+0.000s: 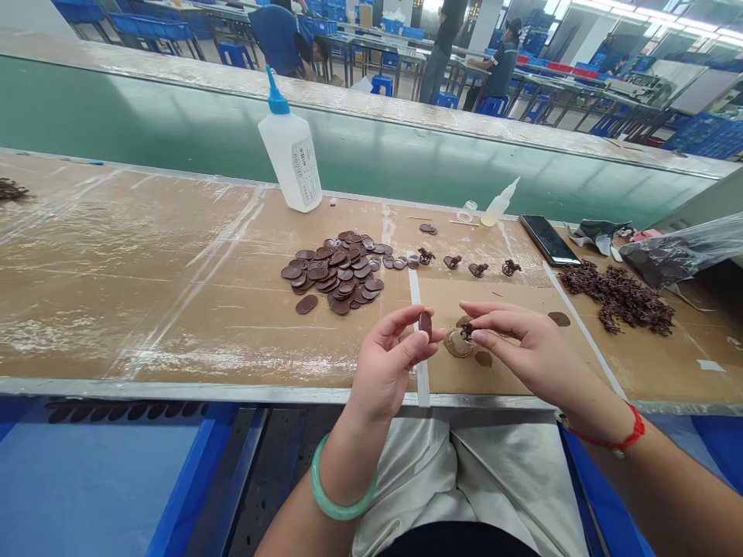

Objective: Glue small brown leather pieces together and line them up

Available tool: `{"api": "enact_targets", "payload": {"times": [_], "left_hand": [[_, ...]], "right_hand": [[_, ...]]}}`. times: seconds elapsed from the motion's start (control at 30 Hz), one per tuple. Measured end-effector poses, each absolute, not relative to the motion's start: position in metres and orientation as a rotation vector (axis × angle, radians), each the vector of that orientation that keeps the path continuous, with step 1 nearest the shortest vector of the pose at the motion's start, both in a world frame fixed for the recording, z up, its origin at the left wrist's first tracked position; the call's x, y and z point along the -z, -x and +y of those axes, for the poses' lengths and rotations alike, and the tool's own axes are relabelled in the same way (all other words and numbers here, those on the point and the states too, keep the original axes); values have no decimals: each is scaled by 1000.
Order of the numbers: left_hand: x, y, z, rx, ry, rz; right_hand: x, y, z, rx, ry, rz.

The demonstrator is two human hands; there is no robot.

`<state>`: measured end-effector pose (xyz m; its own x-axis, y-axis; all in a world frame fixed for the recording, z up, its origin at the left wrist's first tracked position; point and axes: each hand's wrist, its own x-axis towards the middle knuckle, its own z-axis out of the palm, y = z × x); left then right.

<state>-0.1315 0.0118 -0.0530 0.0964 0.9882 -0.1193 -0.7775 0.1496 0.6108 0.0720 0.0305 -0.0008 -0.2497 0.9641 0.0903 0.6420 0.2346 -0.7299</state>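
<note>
My left hand [390,354] pinches a small brown oval disc [426,322] between thumb and fingers, held upright over the table's near edge. My right hand [518,342] is just to its right, fingertips closed on a tiny dark brown ornament piece [467,330]. Under the right fingers a brown glue ring [458,345] and a loose disc [484,358] lie on the cardboard [174,263]. A heap of brown oval discs [340,271] sits beyond my left hand. Finished-looking small pieces [464,264] stand in a row behind my hands.
A large white glue bottle with blue nozzle [290,151] stands at the back. A small squeeze bottle [499,204], a black phone [549,239], a pile of dark ornament pieces [618,294] and a plastic bag [679,251] lie at the right. People work at far tables.
</note>
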Motion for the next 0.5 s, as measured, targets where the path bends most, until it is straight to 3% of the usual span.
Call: {"api": "enact_targets", "payload": {"times": [0.5], "left_hand": [[51, 133, 13, -1399, -474, 611]], "right_hand": [[1, -70, 32, -964, 1448, -1719]]}}
